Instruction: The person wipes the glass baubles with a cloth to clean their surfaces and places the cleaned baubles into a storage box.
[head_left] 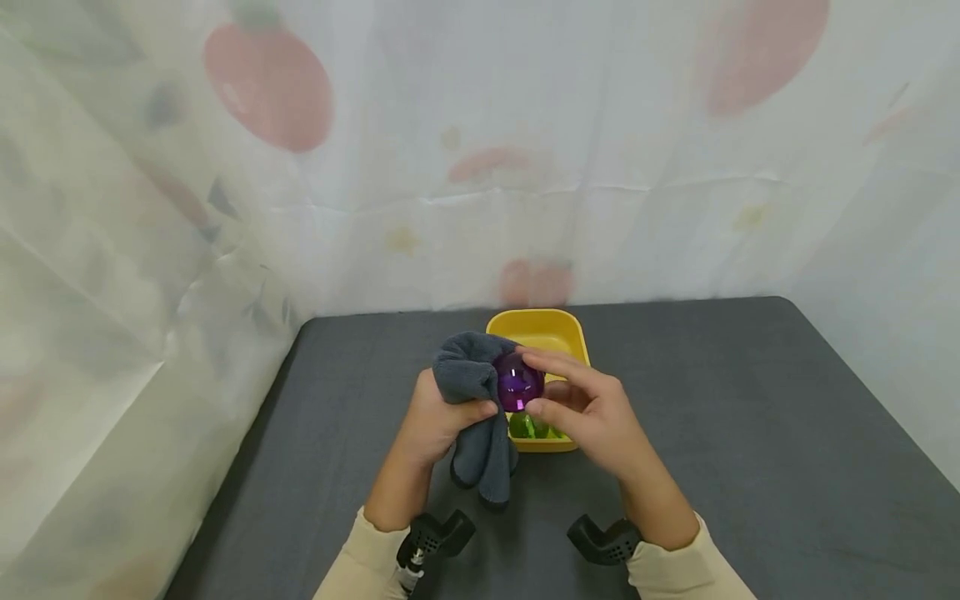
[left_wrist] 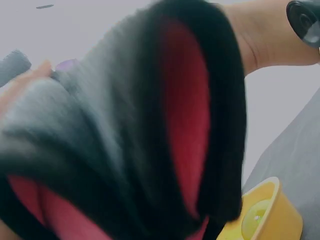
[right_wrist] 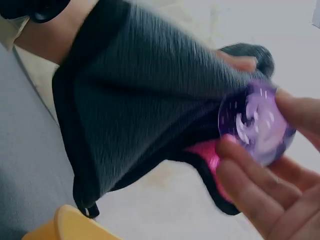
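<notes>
A shiny purple ball (head_left: 517, 385) (right_wrist: 256, 122) is held above the yellow tray (head_left: 537, 329), pinched between the thumb and fingers of my right hand (head_left: 581, 404). My left hand (head_left: 435, 421) grips a grey cloth (head_left: 474, 400) (right_wrist: 145, 110) with a pink inner side (left_wrist: 187, 120), bunched against the ball's left side. The cloth hangs down over the table and fills most of the left wrist view. A green object (head_left: 534, 428) lies in the tray beneath the ball.
The tray's rim (left_wrist: 280, 210) (right_wrist: 70, 225) stands near the middle of a dark grey table (head_left: 750, 433). White sheeting printed with fruit (head_left: 270, 83) walls in the back and both sides.
</notes>
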